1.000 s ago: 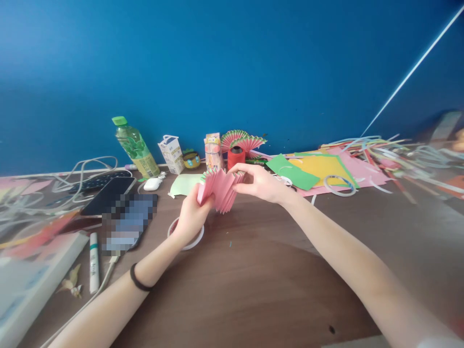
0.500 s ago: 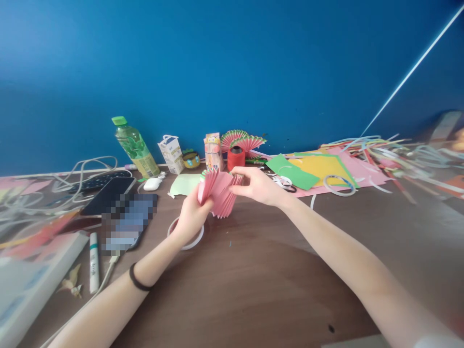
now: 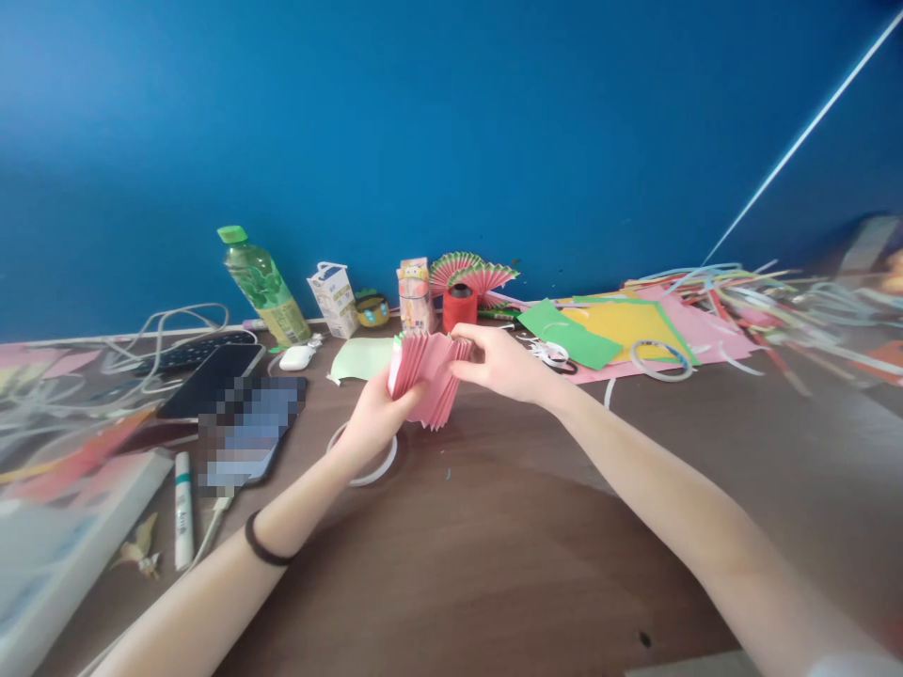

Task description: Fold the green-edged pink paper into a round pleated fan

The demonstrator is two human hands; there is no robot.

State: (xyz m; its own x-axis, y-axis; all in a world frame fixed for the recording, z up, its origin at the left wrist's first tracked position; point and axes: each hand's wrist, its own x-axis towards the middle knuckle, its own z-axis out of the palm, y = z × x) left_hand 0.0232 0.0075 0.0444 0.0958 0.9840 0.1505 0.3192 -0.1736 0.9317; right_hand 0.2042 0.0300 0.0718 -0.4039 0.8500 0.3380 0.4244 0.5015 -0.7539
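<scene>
- Pleated paper (image 3: pixel 438 376): pink, striped by its folds, a little green at the left edge
- Fans (image 3: pixel 486 278): pink pleats, green rims
- Spool (image 3: pixel 460 310): red, dark top
- Bottle (image 3: pixel 262 287): green cap, green-and-yellow label
- Marker (image 3: pixel 184 527): white, teal band
- Person's wristband (image 3: pixel 262 547): black
- Desk (image 3: pixel 508 555): brown, faintly grained
- Wall (image 3: pixel 451 141): plain deep blue

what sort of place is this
Probably a home or dorm desk used for paper crafts: a wooden-look desktop against a blue wall, with pleated pink paper in hand and colored paper sheets nearby.
</scene>
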